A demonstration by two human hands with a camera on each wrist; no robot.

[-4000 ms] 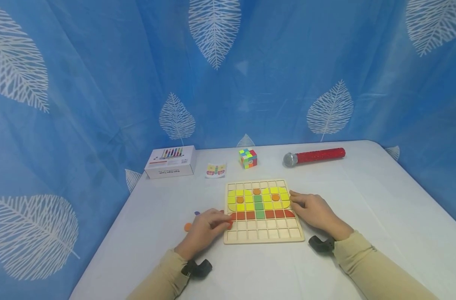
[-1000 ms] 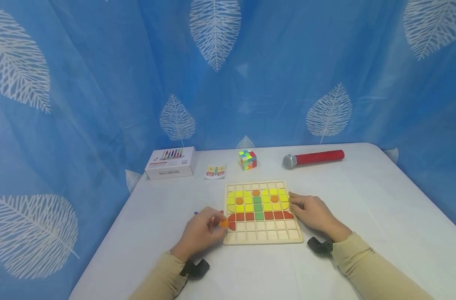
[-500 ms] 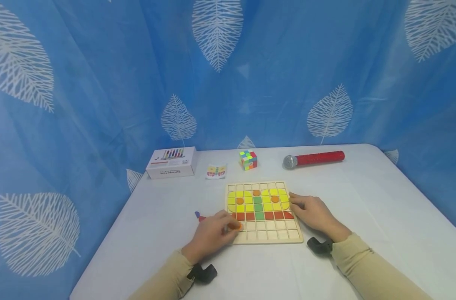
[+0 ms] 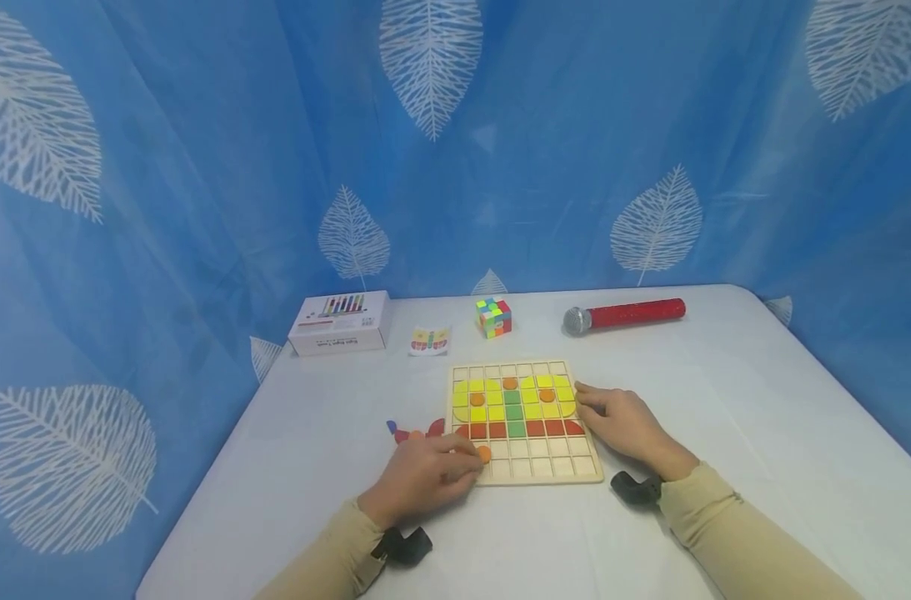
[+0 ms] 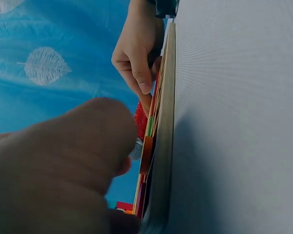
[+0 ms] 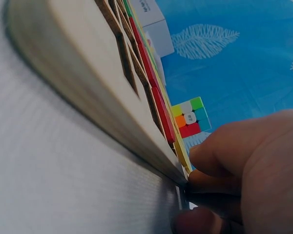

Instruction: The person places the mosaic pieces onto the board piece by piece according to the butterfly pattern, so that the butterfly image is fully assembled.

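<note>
In the head view, an orange disc (image 4: 484, 454) lies on the wooden grid board (image 4: 545, 481), below the row of red pieces (image 4: 498, 430). My left hand (image 4: 428, 473) reaches over the board's left edge, its fingertips right at the disc and not wrapped round it. The left wrist view shows the disc (image 5: 145, 155) lying on the board, with the blurred hand (image 5: 68, 156) close beside it. My right hand (image 4: 626, 423) grips the board's right edge between thumb and fingers; the right wrist view has its fingers (image 6: 217, 151) at that edge. My left hand covers the board's lower left cells.
Left of the board lie loose pieces: a blue one (image 4: 391, 427), red ones (image 4: 436, 427) and an orange disc (image 4: 415, 435). Behind stand a white box (image 4: 340, 323), a picture card (image 4: 429, 341), a puzzle cube (image 4: 494, 317) and a red microphone (image 4: 626, 315).
My left hand was at a red piece by the board's left edge, then pinched an orange disc left of it. It has moved right and the disc now lies on the board. My right hand stayed.
</note>
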